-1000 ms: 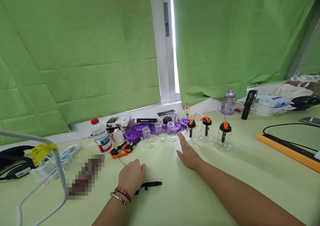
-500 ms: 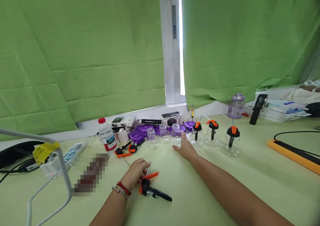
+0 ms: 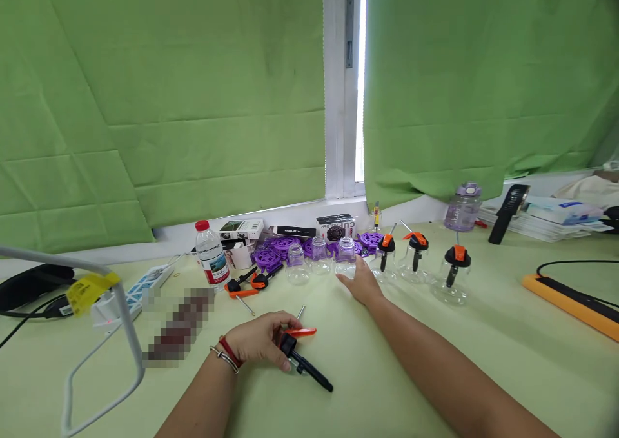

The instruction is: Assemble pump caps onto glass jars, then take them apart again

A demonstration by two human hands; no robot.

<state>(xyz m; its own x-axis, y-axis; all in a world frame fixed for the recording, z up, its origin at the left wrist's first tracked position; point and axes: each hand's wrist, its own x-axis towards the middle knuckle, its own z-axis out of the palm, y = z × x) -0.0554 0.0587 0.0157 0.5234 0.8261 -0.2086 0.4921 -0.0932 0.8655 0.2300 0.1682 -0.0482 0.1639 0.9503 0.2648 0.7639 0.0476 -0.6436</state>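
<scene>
- Currently the lid (image 3: 289, 344) is in the left hand (image 3: 264, 338), over the near part of the table (image 3: 387, 386); thumb and fingers are bent closely around its black cap.
- It looks light and stiff, probably plastic. The cap's rim seems the safest hold: the orange lever (image 3: 304, 332) may swing if pressed, and the long black tube (image 3: 316, 375) could make it tip forward.
- A thin straw (image 3: 302, 311) sticks out beyond the fingers; likely rigid, but a poor place to grip.
- Farther off, the right hand (image 3: 362, 282) has thumb and forefinger parted at a jar (image 3: 345, 249); I cannot tell how firmly they touch it.
- That jar stands upright, rightmost of three uncovered ones, with purple pieces (image 3: 268, 258) behind the row.
- Clear and smooth, perhaps glass, it may slip or break; its wide lower body should give a steadier grasp than the narrower neck.
</scene>
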